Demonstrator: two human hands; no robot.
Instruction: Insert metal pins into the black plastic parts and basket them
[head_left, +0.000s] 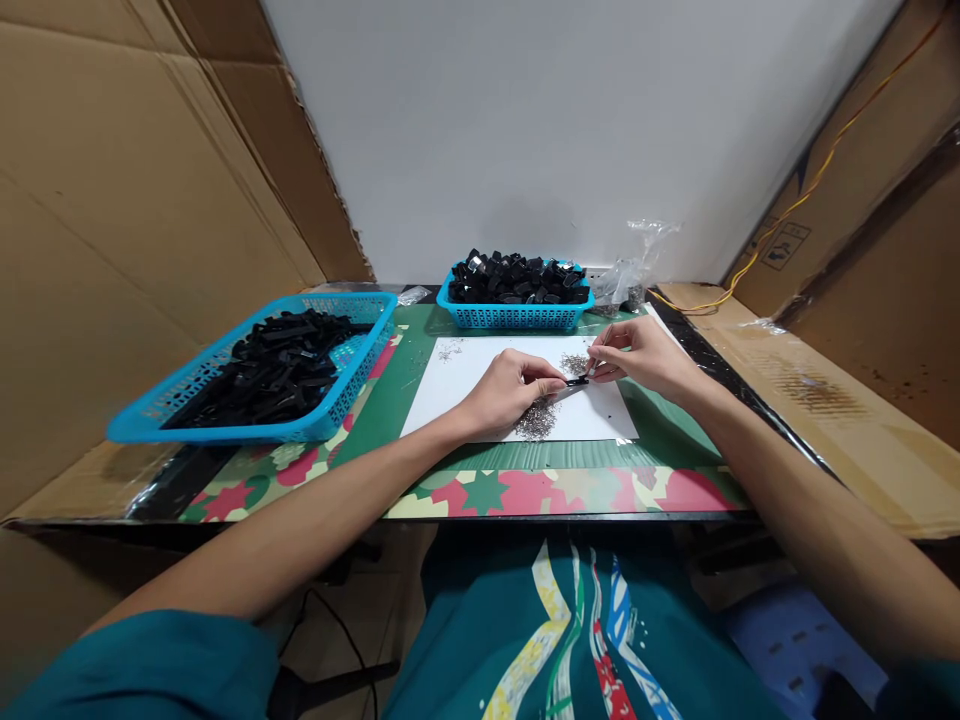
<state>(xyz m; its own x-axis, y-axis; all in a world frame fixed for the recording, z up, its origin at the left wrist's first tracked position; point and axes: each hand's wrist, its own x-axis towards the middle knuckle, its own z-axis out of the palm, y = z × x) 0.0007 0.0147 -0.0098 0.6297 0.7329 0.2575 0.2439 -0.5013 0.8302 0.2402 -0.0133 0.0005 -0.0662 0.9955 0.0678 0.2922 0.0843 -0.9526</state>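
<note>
Teal clothing (pixel 465 640) with coloured stripes is covering our lap, and beyond it the patterned edge of the tabletop (pixel 360 440) is showing. On the white sheet (pixel 442 400), a larger heap of tiny metal parts (pixel 536 420) is lying just beside our left hand (pixel 499 395). That hand is closing thumb and fingers around a small black piece (pixel 577 381), which we are keeping above the sheet, between the two heaps. Our right hand (pixel 641 355) is pinching a slim tool (pixel 606 335), its lower end reaching close to the piece. To the left, a blue basket (pixel 217 432) is holding many long black pieces (pixel 277 370). Farther off, a smaller heap (pixel 574 363) is sitting near our fingertips, and a second basket (pixel 517 318) is brimming with chunkier black pieces (pixel 517 278) beside a clear plastic bag (pixel 626 280). We are judging ourselves partway through: one piece is being worked and plenty of metal parts are remaining, but we are not able to tell which basket's pieces are finished.
</note>
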